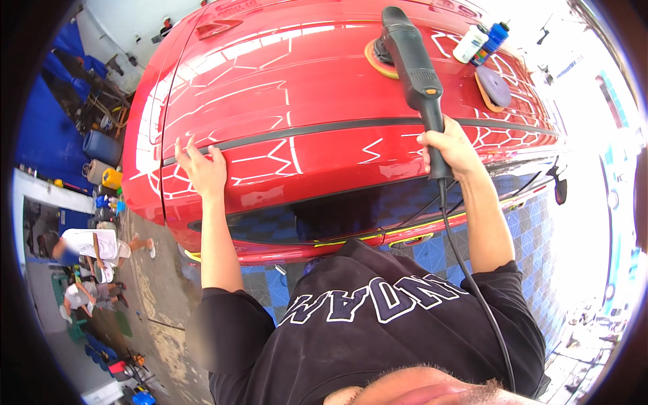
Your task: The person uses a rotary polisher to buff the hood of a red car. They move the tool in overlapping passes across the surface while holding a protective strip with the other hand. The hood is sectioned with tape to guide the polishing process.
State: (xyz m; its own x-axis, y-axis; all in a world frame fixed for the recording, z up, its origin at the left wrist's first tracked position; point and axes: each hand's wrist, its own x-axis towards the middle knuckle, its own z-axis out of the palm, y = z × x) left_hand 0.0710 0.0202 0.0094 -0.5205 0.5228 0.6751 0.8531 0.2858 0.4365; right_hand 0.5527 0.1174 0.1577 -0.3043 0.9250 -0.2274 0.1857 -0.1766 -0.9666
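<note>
Before me is the glossy red roof (324, 88) of a car, crossed by a black trim strip (324, 128). My right hand (453, 145) is wrapped round the rear handle of a black corded polisher (415, 67). The polisher's orange-yellow pad (379, 61) rests on the roof at its far end, partly hidden by the machine's head. At the left, my left hand (202, 167) lies spread on the red roof edge beside the trim strip, holding nothing. From the polisher handle a black cord (466, 270) runs down over my right side.
On the roof at the right stand a white bottle (470, 44) and a blue bottle (491, 44); a purple-faced pad (493, 88) lies near them. Blue and grey floor tiles (533, 229) show beside the car. Two people (94, 246) are at the far left, near several drums (102, 146).
</note>
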